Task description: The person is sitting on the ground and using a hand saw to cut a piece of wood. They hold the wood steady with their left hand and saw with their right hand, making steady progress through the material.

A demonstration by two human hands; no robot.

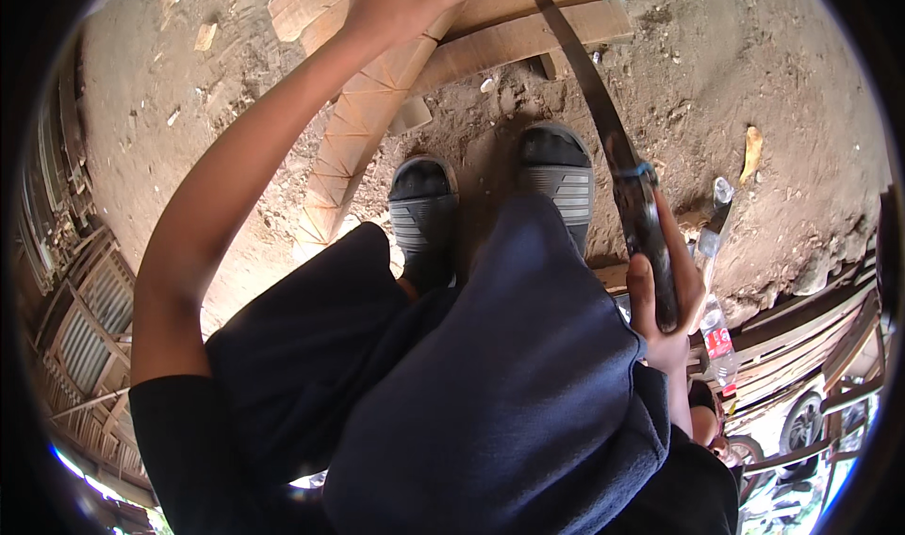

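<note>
My right hand [671, 290] is closed round the dark handle of a machete [589, 78]. A blue band circles the handle where it meets the long, narrow blade, which points away from me and leaves the top edge. At the top, my left hand [401, 7] grips a wooden beam [353, 144] from above, the thumb stretched to the right. Crossing lines in triangles mark the beam's face, and it slants down toward my left knee. Beneath its far part lie flat wooden boards [528, 43]. The blade passes over the boards' right part; whether it touches them I cannot tell.
My sandalled feet [424, 191] rest on bare dirt ground [716, 82], near the beam. A yellowish scrap [751, 153] and a clear plastic bottle [718, 342] lie to the right. Stacked wood slats [801, 323], wheels [801, 422] and part of a person [704, 424] show lower right.
</note>
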